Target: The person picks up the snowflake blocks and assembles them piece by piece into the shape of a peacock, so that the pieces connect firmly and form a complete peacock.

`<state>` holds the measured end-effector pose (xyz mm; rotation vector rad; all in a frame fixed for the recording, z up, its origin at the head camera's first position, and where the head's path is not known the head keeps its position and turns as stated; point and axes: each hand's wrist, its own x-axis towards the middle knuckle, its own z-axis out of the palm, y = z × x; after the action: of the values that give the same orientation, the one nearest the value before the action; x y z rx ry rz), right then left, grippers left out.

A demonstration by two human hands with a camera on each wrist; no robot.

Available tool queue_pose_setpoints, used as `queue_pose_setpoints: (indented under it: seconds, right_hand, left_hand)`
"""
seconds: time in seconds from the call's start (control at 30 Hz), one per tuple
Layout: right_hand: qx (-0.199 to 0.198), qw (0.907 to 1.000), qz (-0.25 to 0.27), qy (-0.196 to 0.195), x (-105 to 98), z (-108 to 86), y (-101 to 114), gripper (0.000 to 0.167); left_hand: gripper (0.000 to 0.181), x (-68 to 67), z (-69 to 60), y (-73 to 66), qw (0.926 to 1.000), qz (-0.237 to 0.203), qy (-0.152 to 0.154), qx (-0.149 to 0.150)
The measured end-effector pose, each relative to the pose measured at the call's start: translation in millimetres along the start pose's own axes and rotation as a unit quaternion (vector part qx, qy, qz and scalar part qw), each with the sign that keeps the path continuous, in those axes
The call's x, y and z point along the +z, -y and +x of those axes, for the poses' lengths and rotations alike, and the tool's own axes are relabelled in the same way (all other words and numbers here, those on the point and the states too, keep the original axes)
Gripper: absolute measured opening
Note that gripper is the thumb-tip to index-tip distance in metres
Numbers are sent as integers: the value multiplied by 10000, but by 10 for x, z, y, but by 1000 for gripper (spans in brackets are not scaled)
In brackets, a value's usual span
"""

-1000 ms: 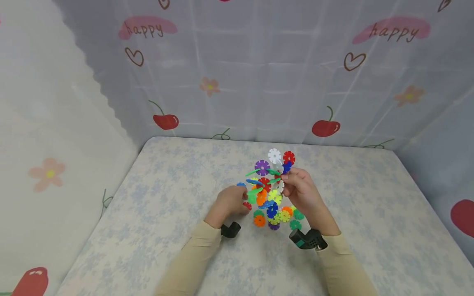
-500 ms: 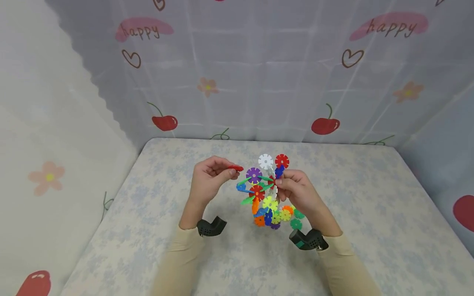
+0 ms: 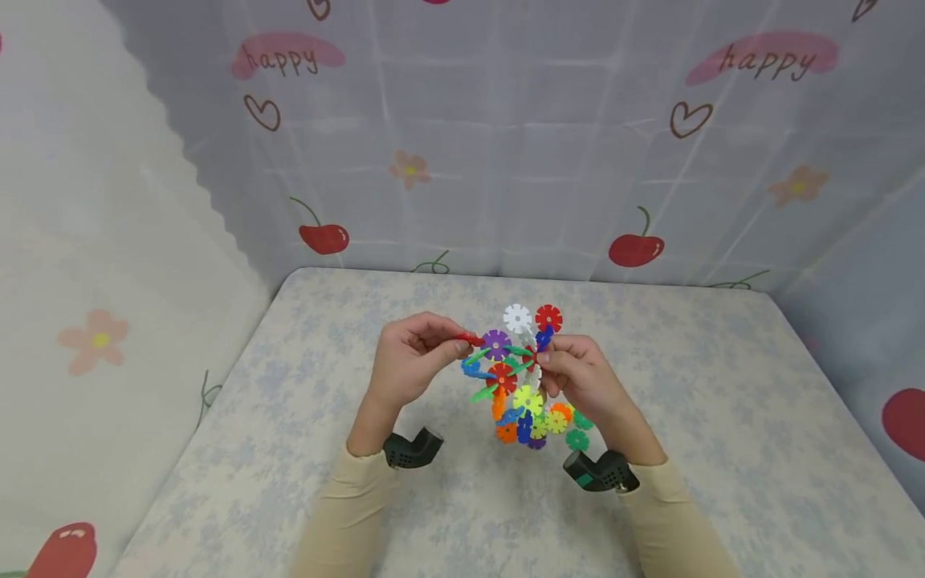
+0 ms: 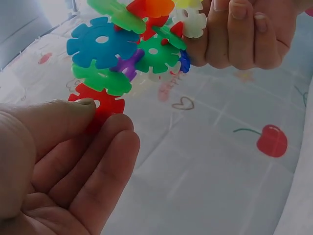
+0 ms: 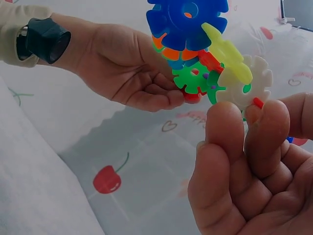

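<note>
My left hand (image 3: 413,360) pinches a red notched plastic disc (image 4: 108,106) between thumb and fingers. In the left wrist view the disc is right at a light green disc (image 4: 100,80) of a linked structure; whether their slots engage cannot be told. My right hand (image 3: 588,379) holds that structure of joined snowflake discs up off the table, gripping it near a red disc at its right side. Purple (image 3: 495,345), white (image 3: 517,318), yellow (image 3: 527,400) and blue (image 5: 188,22) discs belong to it. The right fingertips partly cover a white disc (image 5: 254,81) in the right wrist view.
Behind and below the structure, several loose discs lie on the table (image 3: 347,321), among them a green one (image 3: 577,440) and an orange one (image 3: 506,433). A printed curtain (image 3: 491,160) hangs beyond the table's far edge. Each wrist wears a black camera.
The left hand has picked up a red disc from beside the pile, lifted it, then moved it right to the structure's left side. The right hand has shifted the structure slightly left.
</note>
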<state>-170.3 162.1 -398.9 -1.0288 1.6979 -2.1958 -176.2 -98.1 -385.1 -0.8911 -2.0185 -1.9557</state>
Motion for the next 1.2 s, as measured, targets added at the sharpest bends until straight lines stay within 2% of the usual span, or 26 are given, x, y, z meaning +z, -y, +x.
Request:
queue_pose_setpoints:
  seconds: [0.27,0.43,0.53,0.63,0.77,0.87,1.03,1.2]
  right_hand:
    - [141,9997,-187,3,-35,-3,-38,34]
    - [362,9987,-344,-56,-29,-3,-51,36]
    - [482,9980,-378,-133,-16,-3,-64,37]
    - [611,9964,-441,-390,-5,-6,-72,37]
    - [683,9935,-585,-692,4,-17,-53,36]
    - [609,9933,-627,-755,14,-20,-25,36]
    - [569,9925,-688,-838,23,-13,0,37]
    - [719,9906,-762,-876,18,1,-10,38]
  left_hand:
    - [10,-20,-17,9,9982,485,280,193]
    - [9,-19,-12,14,9916,1134,288,547]
    - [8,-23,-10,31,9879,1393,308,612]
    - [7,-25,-11,42,9854,1533,420,614]
    - [7,3,-1,46,9790,1768,567,845]
    - [7,37,15,69,9749,1880,548,1064]
    - [7,74,33,100,9700,2041,469,1239]
    - [6,105,33,93,9566,2530,446,1376]
